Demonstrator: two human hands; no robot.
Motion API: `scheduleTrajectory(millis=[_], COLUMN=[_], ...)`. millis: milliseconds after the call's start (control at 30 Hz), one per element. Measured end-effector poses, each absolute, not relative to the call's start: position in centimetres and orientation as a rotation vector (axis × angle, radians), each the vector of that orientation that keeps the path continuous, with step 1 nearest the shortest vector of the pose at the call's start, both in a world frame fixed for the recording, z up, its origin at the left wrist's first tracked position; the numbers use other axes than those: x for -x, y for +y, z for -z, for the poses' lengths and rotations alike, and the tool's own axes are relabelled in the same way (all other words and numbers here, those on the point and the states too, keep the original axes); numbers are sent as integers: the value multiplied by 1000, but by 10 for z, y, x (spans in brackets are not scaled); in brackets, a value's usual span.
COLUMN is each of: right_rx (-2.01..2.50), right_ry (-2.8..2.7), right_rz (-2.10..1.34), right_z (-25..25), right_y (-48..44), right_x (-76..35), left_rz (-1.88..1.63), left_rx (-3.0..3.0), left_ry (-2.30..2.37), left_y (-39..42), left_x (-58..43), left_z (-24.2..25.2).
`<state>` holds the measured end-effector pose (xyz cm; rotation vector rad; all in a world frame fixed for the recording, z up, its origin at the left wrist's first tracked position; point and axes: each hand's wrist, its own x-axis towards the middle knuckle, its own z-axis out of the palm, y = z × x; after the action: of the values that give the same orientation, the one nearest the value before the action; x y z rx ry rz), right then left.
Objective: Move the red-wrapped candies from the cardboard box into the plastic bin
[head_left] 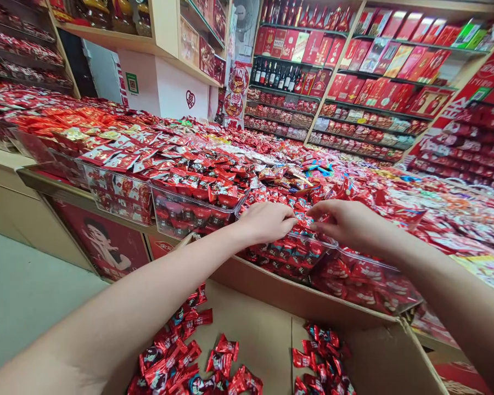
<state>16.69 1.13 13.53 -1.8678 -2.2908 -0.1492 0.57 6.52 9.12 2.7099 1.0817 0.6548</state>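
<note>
My left hand (267, 222) reaches over the clear bin of red-wrapped candies (286, 253), its fingers closed in a pinch at a small wrapped candy on top. Facing it from the right, my right hand (349, 222) has thumb and fingers curled together on a candy in the same pile. Only a short gap separates the fingertips of both hands. Below my forearms stands an open cardboard box (271, 307), with loose red-wrapped candies (222, 359) lying on its bottom in two groups.
A bin of dark-and-red candies (193, 211) adjoins on the left; another bin (366, 277) is on the right. Heaped sweets (156, 137) cover the long counter behind. Shelves (296, 60) with bottles and red boxes line the wall. Pale floor (28, 307) shows at lower left.
</note>
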Motion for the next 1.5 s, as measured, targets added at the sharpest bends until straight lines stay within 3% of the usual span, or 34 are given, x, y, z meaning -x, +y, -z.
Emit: scheduleTrajectory(millis=[100,267,433,600,900,1233,1500], right_rx=[1698,1581,1846,1769,1650,1002,1011], right_ry=[-2229,-2488,-2360,-2195,-1616,-493,-281], right_rz=[60,-897,-1038,-1158,-1530,-2180,-2167], right_z=[-134,-56,78,136,158,105,112], right_y=[-17,-62,-82,-99,-104,-94,-91], right_x=[-155,-149,-169,-151,-126,-132,-135], left_rz=[-706,-807,-861,-858,-867,-809,-786], left_rx=[-2719,-2724,-2715,-2705,-2721,-2738,-2746], left_ry=[1067,1000,963,946,870,954,957], left_y=[66,65,66,67,70,65,64], left_x=[-6,-9,-13,-15,-15,-12,-12], left_z=[-90,-85,-80,-79,-77,-82,-82])
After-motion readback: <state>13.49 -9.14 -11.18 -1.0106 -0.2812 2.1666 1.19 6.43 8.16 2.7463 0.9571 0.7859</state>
